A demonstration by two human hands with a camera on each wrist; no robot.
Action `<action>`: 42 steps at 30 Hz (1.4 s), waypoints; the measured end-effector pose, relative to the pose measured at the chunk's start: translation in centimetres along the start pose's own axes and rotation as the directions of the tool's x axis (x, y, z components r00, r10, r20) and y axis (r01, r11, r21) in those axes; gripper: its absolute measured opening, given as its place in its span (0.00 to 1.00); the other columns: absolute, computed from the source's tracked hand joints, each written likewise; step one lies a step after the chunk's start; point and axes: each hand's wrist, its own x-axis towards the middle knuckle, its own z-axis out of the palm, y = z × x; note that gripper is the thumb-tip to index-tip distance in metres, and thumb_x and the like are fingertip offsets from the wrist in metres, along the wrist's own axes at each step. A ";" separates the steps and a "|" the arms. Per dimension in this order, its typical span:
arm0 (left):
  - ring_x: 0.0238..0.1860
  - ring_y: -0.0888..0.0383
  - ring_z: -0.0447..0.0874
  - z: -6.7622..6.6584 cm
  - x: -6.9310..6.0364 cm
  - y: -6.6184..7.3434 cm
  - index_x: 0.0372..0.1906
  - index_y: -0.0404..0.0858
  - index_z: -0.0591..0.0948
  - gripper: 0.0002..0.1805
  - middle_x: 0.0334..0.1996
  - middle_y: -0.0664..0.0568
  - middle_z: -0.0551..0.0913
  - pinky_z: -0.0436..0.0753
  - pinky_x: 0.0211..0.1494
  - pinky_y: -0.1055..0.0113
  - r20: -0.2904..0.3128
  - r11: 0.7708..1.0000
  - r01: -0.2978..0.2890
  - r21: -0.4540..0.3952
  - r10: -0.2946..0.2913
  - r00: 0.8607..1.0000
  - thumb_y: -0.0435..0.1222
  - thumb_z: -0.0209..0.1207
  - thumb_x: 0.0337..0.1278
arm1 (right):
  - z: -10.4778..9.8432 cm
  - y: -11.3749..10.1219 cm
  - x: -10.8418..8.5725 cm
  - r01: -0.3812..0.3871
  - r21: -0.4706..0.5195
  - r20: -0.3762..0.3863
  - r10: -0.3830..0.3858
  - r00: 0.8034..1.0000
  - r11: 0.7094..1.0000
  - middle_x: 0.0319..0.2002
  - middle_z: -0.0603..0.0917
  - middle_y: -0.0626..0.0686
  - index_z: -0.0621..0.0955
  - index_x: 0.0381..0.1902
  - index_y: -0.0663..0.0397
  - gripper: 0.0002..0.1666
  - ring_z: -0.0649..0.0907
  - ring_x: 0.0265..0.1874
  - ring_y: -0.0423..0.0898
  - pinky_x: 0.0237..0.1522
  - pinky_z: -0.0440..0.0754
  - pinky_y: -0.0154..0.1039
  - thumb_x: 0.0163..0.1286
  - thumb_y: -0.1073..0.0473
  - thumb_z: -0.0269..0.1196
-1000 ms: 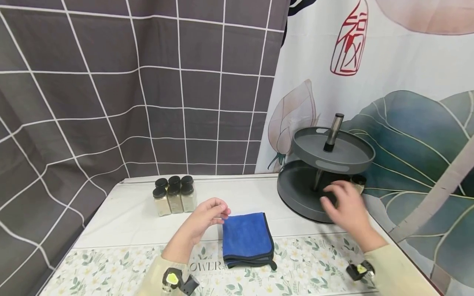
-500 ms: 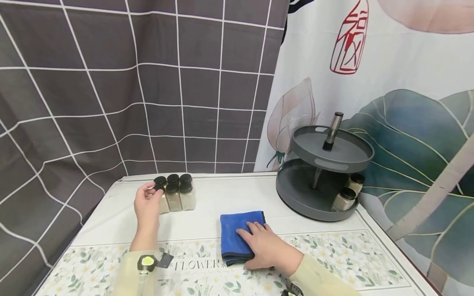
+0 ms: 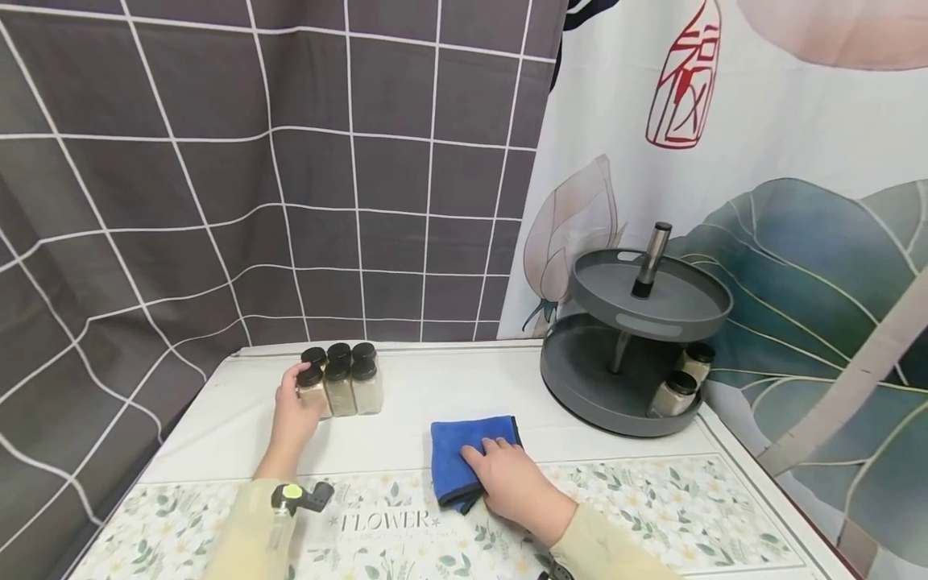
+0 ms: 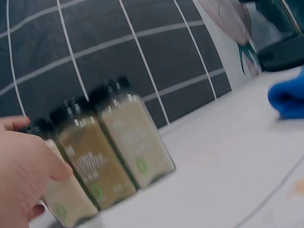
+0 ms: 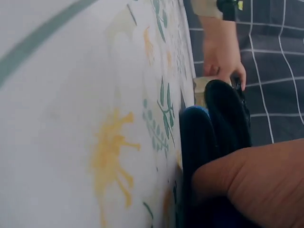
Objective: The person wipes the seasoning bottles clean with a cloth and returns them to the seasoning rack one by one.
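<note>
My left hand [image 3: 292,419] grips the front-left spice jar [image 3: 314,396] of a cluster of square glass jars with black lids. In the left wrist view, a finger lies across that jar's pale front [image 4: 69,202], beside a brown-filled jar [image 4: 95,161] and a cream one [image 4: 137,137]. My right hand [image 3: 511,487] holds the folded blue cloth [image 3: 451,451] by its near right part. The right wrist view shows a digit [image 5: 223,173] against the cloth's dark folded edge [image 5: 228,114]; the other fingers are mostly hidden there.
A grey two-tier turntable rack [image 3: 580,395] stands at the right. Two jars, a nearer one [image 3: 673,395] and a farther one [image 3: 698,361], sit on its lower tier. A floral mat [image 3: 645,507] covers the table's front. Curtains hang behind.
My left hand went left from near the cloth to the front-left jar and took hold of it. My right hand left the rack, came to the cloth and gripped it, shifting its near edge.
</note>
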 end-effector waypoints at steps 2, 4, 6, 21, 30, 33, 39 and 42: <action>0.66 0.30 0.64 0.0 -0.3 -0.5 0.76 0.37 0.57 0.40 0.67 0.26 0.59 0.66 0.69 0.36 -0.026 0.999 -0.028 0.030 0.029 0.999 0.23 0.58 0.61 | 0.1 0.5 0.0 -0.009 0.082 -0.020 0.010 1.000 0.997 0.55 0.84 0.61 0.78 0.64 0.54 0.32 0.84 0.54 0.59 0.55 0.82 0.55 0.60 0.61 0.68; 0.63 0.32 0.67 -0.1 -0.6 -1.0 0.75 0.38 0.58 0.39 0.64 0.28 0.62 0.70 0.66 0.38 -0.058 0.997 -0.045 0.058 0.048 0.997 0.25 0.60 0.62 | 0.0 1.4 0.1 -0.034 0.209 -0.050 0.045 0.998 0.977 0.52 0.86 0.59 0.78 0.63 0.55 0.32 0.85 0.51 0.57 0.54 0.83 0.54 0.58 0.62 0.66; 0.58 0.37 0.70 -0.3 -0.9 -1.4 0.74 0.37 0.60 0.38 0.61 0.31 0.65 0.74 0.62 0.44 -0.102 0.995 -0.064 0.080 0.072 0.992 0.27 0.62 0.62 | 0.1 2.6 0.2 -0.081 0.369 -0.082 0.120 0.989 0.926 0.48 0.88 0.56 0.79 0.62 0.54 0.31 0.87 0.46 0.54 0.50 0.84 0.53 0.57 0.63 0.65; 0.43 0.58 0.77 5.3 -5.7 5.2 0.64 0.41 0.72 0.35 0.47 0.53 0.78 0.80 0.49 0.69 -0.133 0.937 -0.298 -0.184 0.276 0.952 0.31 0.74 0.49 | 1.5 6.8 0.0 -0.081 0.995 0.097 0.650 0.754 -0.054 0.66 0.71 0.67 0.64 0.70 0.69 0.34 0.75 0.60 0.55 0.62 0.72 0.45 0.67 0.64 0.57; 0.47 0.58 0.76 12.4 -10.1 6.1 0.61 0.49 0.74 0.33 0.47 0.57 0.76 0.85 0.52 0.65 0.281 0.927 -0.331 -0.175 0.369 0.886 0.39 0.76 0.49 | 2.3 3.8 0.4 -0.035 0.995 0.085 0.581 0.809 -0.097 0.63 0.75 0.65 0.66 0.68 0.70 0.35 0.77 0.57 0.50 0.59 0.73 0.39 0.64 0.64 0.59; 0.45 0.61 0.74 13.2 -10.8 5.6 0.61 0.49 0.74 0.33 0.45 0.59 0.73 0.85 0.50 0.65 0.298 0.907 -0.395 -0.148 0.421 0.856 0.38 0.75 0.50 | 2.5 3.0 0.3 -0.028 0.995 0.073 0.537 0.840 -0.091 0.63 0.75 0.65 0.66 0.69 0.69 0.36 0.77 0.58 0.51 0.62 0.72 0.42 0.64 0.63 0.59; 0.43 0.63 0.72 13.7 -11.1 4.9 0.62 0.49 0.71 0.34 0.47 0.61 0.70 0.83 0.49 0.65 0.311 0.872 -0.476 -0.117 0.487 0.816 0.38 0.76 0.51 | 2.3 2.3 -0.2 0.046 0.997 -0.008 0.530 0.848 -0.058 0.65 0.74 0.65 0.65 0.70 0.69 0.36 0.76 0.63 0.55 0.68 0.69 0.48 0.65 0.65 0.58; 0.43 0.62 0.73 13.5 -10.9 4.6 0.64 0.47 0.69 0.36 0.48 0.60 0.69 0.82 0.49 0.65 0.340 0.854 -0.503 -0.131 0.516 0.786 0.34 0.75 0.51 | 2.0 1.9 -0.3 0.111 0.993 -0.073 0.554 0.829 -0.035 0.67 0.72 0.66 0.62 0.72 0.68 0.37 0.72 0.67 0.59 0.70 0.67 0.54 0.66 0.66 0.58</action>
